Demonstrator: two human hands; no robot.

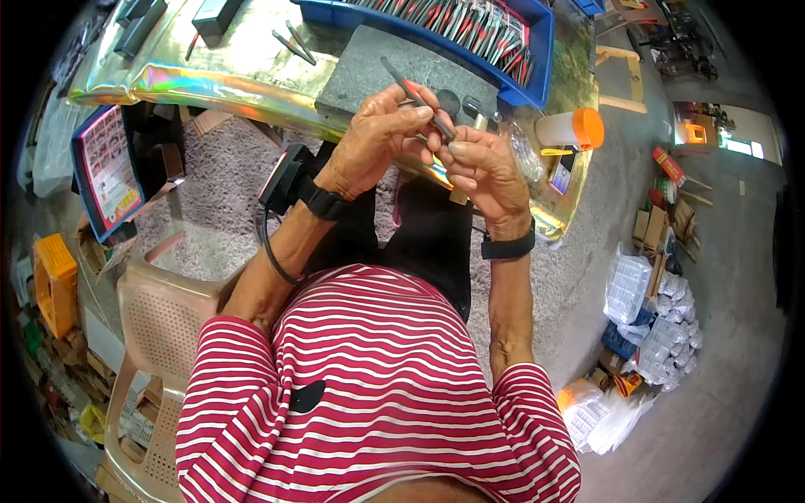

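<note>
Both hands meet over the near edge of the bench, around a slim pen-like tool (pixel 401 78) that is dark grey with a red section. My left hand (pixel 379 136) pinches it along its middle, and its dark tip points up and away to the left. The fingers of my right hand (pixel 488 170) close on its lower end. The exact kind of tool cannot be made out. Beyond the hands lies a dark grey stone slab (pixel 356 80). A round black piece (pixel 449 102) and a hammer (pixel 480 123) with a light handle are right beside the fingers.
A blue tray (pixel 543 50) packed with similar red-and-dark slim pieces stands behind the slab. Right of it is a clear jar with an orange lid (pixel 587 128). Loose dark tools (pixel 293 46) lie at left. A plastic chair (pixel 172 306) stands at my left; bagged goods (pixel 662 327) sit on the right floor.
</note>
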